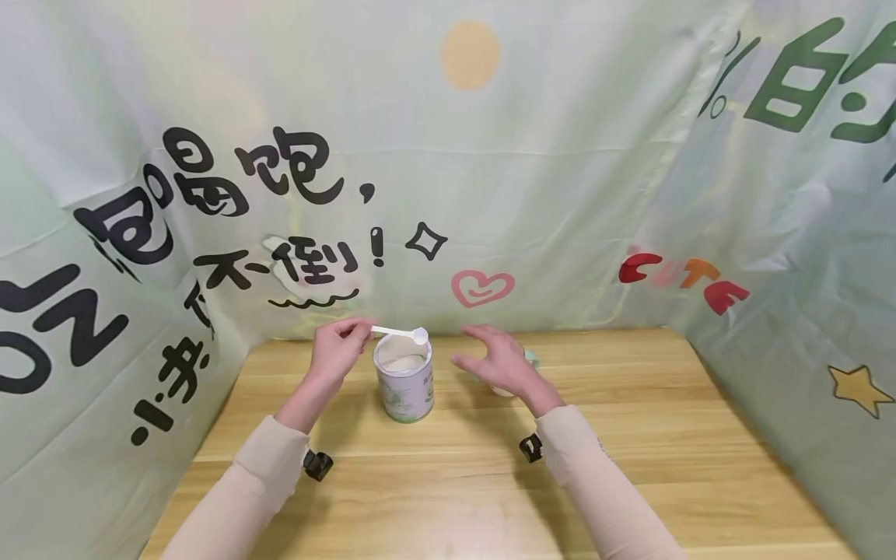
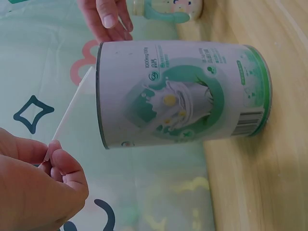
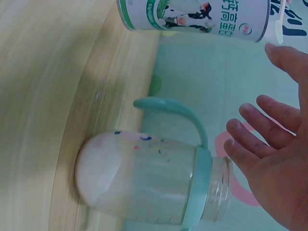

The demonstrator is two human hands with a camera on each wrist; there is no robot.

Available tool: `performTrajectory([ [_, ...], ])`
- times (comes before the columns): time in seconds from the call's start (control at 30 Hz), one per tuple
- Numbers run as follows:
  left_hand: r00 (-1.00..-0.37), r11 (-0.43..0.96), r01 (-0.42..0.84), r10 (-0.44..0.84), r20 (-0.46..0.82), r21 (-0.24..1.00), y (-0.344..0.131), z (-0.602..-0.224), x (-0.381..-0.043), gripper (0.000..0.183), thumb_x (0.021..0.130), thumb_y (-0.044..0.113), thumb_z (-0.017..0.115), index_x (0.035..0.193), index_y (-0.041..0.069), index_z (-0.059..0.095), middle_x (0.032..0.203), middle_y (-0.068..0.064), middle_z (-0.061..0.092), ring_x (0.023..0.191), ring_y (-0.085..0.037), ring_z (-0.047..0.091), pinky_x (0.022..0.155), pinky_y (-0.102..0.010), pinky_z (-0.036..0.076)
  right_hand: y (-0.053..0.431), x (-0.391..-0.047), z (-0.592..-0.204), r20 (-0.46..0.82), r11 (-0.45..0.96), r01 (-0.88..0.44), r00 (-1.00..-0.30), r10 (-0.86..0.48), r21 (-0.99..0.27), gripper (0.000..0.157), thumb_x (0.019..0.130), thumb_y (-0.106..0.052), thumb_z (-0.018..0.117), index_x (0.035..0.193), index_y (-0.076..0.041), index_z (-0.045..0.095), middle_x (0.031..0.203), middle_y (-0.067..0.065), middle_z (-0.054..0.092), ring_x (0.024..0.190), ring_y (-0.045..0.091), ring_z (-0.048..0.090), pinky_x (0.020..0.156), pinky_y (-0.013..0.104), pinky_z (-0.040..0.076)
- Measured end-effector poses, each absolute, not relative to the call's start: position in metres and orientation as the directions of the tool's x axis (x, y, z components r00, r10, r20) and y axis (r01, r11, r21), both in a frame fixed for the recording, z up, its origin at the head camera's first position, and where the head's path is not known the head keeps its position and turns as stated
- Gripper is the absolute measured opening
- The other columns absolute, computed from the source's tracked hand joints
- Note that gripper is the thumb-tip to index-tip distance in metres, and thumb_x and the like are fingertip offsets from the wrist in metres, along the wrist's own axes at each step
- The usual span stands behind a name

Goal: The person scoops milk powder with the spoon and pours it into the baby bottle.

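Note:
My left hand point(image 1: 336, 348) pinches the end of a white scoop point(image 1: 395, 333) by its thin handle, and the scoop's round bowl is over the far rim of a milk powder can point(image 1: 406, 395). The can stands uncapped, with pale powder point(image 1: 406, 363) visible inside. My right hand point(image 1: 500, 362) is off to the can's right, fingers spread and relaxed, holding nothing. Just below it in the right wrist view is a clear baby bottle point(image 3: 159, 178) without a cap, with a mint-green handle ring point(image 3: 197, 185) and whitish contents at its bottom. In the head view the hand mostly hides the bottle.
The can and bottle stand toward the back of a wooden table point(image 1: 462, 482). Printed cloth point(image 1: 560, 194) hangs behind the table and along both sides. A black camera mount point(image 1: 318, 465) sits at the left wrist, another point(image 1: 532, 448) at the right.

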State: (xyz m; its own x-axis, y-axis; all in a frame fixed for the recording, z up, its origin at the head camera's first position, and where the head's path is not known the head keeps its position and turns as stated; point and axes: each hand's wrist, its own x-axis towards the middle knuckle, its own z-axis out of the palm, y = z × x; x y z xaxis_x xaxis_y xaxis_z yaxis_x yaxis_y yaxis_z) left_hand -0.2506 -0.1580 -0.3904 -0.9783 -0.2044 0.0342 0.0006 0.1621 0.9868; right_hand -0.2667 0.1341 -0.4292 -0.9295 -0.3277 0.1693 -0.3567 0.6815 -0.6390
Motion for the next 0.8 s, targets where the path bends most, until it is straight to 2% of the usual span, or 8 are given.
performTrajectory([
  [0.23, -0.977, 0.168, 0.004, -0.207, 0.040, 0.986, -0.167, -0.390, -0.246, 0.025, 0.102, 0.010, 0.065, 0.116, -0.008, 0.075, 0.078, 0.003, 0.069, 0.069, -0.005, 0.056, 0.064, -0.016, 0.050, 0.123, -0.267, -0.431, 0.146, 0.662, -0.372, -0.917, -0.372, -0.651, 0.086, 0.088, -0.061, 0.078, 0.155, -0.014, 0.051, 0.160, 0.011, 0.052, 0.149, 0.037, 0.047, 0.120, 0.062, 0.039],
  [0.4, -0.975, 0.189, 0.003, -0.216, 0.045, 0.982, -0.172, -0.391, -0.242, 0.026, 0.102, 0.011, 0.065, 0.117, -0.008, 0.075, 0.076, 0.009, 0.069, 0.072, -0.006, 0.059, 0.066, -0.016, 0.053, 0.115, -0.269, -0.434, 0.142, 0.647, -0.385, -0.907, -0.396, -0.659, 0.096, 0.083, -0.066, 0.080, 0.157, -0.014, 0.049, 0.161, 0.008, 0.051, 0.149, 0.034, 0.048, 0.121, 0.059, 0.040],
  [0.67, -0.971, 0.200, 0.006, -0.234, 0.054, 0.980, -0.177, -0.393, -0.241, 0.027, 0.101, 0.011, 0.065, 0.117, -0.008, 0.075, 0.073, 0.013, 0.067, 0.068, -0.002, 0.058, 0.063, -0.015, 0.051, 0.102, -0.269, -0.438, 0.135, 0.645, -0.389, -0.903, -0.408, -0.657, 0.098, 0.081, -0.064, 0.083, 0.158, -0.015, 0.047, 0.159, 0.010, 0.053, 0.145, 0.034, 0.052, 0.118, 0.059, 0.043],
  [0.8, -0.966, 0.234, -0.002, -0.252, 0.059, 0.972, -0.179, -0.394, -0.239, 0.025, 0.100, 0.012, 0.066, 0.116, -0.006, 0.076, 0.079, 0.004, 0.072, 0.068, -0.003, 0.058, 0.063, -0.015, 0.051, 0.096, -0.269, -0.439, 0.133, 0.641, -0.394, -0.900, -0.415, -0.659, 0.098, 0.081, -0.062, 0.084, 0.159, -0.014, 0.047, 0.157, 0.012, 0.055, 0.143, 0.034, 0.054, 0.116, 0.060, 0.045],
])
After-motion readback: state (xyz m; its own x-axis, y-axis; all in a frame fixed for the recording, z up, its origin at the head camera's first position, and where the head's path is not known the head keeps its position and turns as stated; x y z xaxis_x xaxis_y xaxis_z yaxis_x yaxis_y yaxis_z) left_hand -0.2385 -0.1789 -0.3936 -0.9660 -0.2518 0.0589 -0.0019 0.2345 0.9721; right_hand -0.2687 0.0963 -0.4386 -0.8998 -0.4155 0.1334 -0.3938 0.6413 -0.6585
